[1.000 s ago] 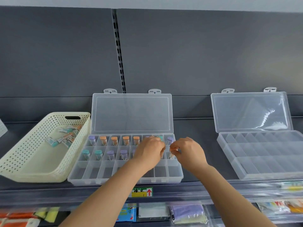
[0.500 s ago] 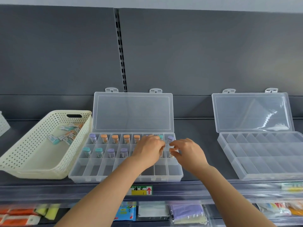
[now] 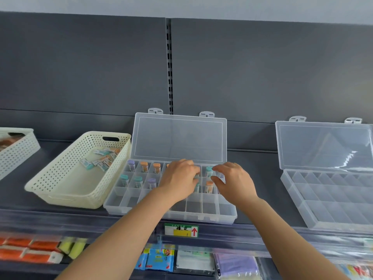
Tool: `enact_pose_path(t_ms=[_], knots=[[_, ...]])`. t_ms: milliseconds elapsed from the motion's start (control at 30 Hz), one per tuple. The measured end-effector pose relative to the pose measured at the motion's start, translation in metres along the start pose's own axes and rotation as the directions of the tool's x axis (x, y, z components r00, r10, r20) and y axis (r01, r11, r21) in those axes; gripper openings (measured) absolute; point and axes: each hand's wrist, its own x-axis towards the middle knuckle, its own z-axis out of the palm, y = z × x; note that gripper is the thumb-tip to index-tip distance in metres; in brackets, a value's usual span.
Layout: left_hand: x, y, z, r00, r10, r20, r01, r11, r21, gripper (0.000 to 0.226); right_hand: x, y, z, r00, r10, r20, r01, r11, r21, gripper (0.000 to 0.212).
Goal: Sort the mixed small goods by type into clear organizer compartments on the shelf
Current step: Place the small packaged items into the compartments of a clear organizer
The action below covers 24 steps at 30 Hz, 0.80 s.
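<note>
Both hands over the right-middle compartments of the open organizer (image 3: 201, 217) on the shelf.
Left hand (image 3: 179, 178) fingers curl down among the capped vials with the tips hidden, so I can't tell if they grasp one. Right hand (image 3: 234, 182) fingers are spread and released, just above the orange-capped vial (image 3: 209, 185) standing in its compartment. Shelf tag (image 3: 181, 229) has a red up-arrow; its writing is unreadable. Half a second ago the right fingers were pinched together; now they are apart.

Clear glossy plastic organizer (image 3: 210, 216); cream perforated plastic basket (image 3: 60, 184); matt grey shelf panel (image 3: 262, 77).
</note>
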Motion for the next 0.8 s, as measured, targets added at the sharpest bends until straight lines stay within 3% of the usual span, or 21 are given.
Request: enact_pose_path(t_ms=[300, 533, 800], knots=[[-0.046, -0.064, -0.05, 0.976, -0.201, -0.084, 0.215, 0.944, 0.249, 0.022, 0.036, -0.069, 0.012, 0.979, -0.146, 0.143, 0.154, 0.987, -0.043, 0.037], [-0.082, -0.133, -0.084, 0.934, -0.347, -0.085, 0.354, 0.865, 0.355, 0.034, 0.068, -0.147, 0.038, 0.931, -0.291, 0.218, 0.304, 0.952, -0.027, 0.033], [-0.102, -0.219, -0.101, 0.869, -0.492, 0.058, 0.44, 0.82, 0.366, 0.03, 0.105, -0.236, 0.077, 0.889, -0.376, 0.263, 0.389, 0.921, 0.0, 0.033]])
